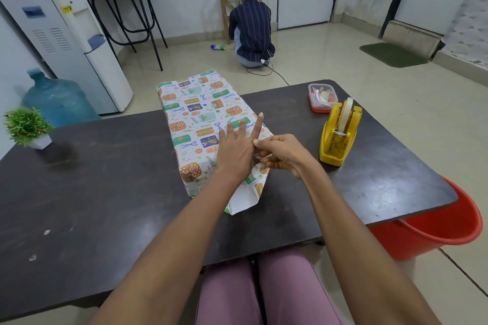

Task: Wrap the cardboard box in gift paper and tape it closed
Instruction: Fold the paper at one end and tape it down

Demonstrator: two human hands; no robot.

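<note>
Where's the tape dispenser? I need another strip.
On the dark table, right of the wrapped box, stands the yellow tape dispenser, just before the small plastic container.

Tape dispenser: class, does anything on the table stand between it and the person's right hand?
Nothing visible does. The yellow tape dispenser stands on the dark table just right of the right hand, with only bare tabletop between them. The plastic container sits behind the dispenser, out of that path. The left hand rests on the wrapped box.
</note>
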